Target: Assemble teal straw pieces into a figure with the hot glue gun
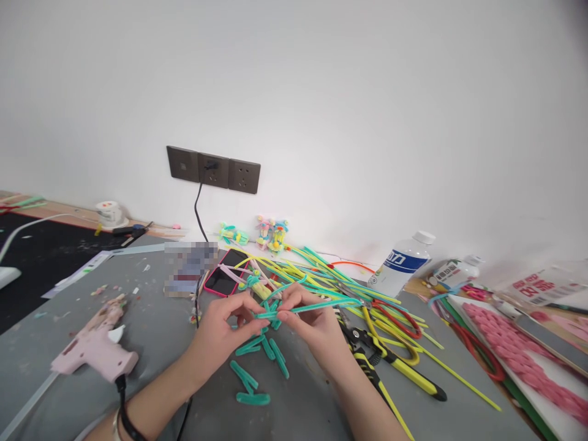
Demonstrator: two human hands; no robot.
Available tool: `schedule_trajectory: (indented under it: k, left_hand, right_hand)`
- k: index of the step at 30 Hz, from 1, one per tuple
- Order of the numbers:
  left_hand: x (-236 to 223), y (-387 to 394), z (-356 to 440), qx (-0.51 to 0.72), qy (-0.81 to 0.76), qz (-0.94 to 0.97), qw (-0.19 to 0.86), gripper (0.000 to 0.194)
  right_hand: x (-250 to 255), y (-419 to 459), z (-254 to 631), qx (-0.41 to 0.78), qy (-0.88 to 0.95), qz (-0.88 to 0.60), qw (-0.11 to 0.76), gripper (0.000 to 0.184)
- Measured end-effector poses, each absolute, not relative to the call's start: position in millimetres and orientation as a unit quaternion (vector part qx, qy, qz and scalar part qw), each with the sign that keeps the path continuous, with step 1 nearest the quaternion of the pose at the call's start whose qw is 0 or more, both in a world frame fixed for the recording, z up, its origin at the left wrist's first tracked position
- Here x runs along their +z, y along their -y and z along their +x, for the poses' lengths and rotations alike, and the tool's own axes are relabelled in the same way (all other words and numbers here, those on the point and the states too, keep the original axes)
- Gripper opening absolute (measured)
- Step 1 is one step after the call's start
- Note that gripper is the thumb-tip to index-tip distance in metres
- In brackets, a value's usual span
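Between my two hands stretches a teal pipe cleaner (316,305), its long free end reaching out to the right. My left hand (232,321) pinches its left end between thumb and fingertips. Close beside it, my right hand (310,318) grips the same strand with thumb and index finger. Several short folded teal pipe cleaner pieces (252,399) lie on the grey mat below and under my hands. Just behind my fingers rests a small figure of teal, yellow and lilac pipe cleaner (260,288), partly hidden.
Long yellow and green pipe cleaners (321,269) spread behind and right, near yellow-black pliers (404,367). A pink glue gun (94,349) lies left, its cord running forward. A phone (225,274), small finished figures (272,234) and a bottle (404,263) stand or lie near the wall.
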State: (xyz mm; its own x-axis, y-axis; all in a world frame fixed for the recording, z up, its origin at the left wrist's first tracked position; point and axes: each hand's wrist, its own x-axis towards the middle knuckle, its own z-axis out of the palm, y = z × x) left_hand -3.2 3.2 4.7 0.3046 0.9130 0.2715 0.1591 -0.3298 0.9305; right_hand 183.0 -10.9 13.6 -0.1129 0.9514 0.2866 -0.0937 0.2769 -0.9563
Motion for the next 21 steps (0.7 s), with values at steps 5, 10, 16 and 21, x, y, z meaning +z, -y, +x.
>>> schedule_trajectory:
  k: [5,10,16,21]
  left_hand:
    - [4.9,-2.7,-3.2,0.459,-0.382,0.689,0.411,0.014]
    - [4.1,-1.9,-2.8,0.463,-0.368,0.678,0.438,0.012]
    - [1.9,-2.3,-2.8,0.479,-0.359,0.663,0.449,0.007]
    - [1.4,-2.7,-2.4,0.496,-0.335,0.653,0.464,0.007]
  right_hand:
    - [13.0,12.5,180.4,0.458,0.594,-0.379,0.542,0.018]
    - [14.1,13.7,179.3,0.478,0.596,-0.378,0.523,0.019]
    - [13.3,15.2,177.5,0.526,0.575,-0.361,0.513,0.021]
    - [11.6,14.4,178.5,0.508,0.584,-0.359,0.521,0.017]
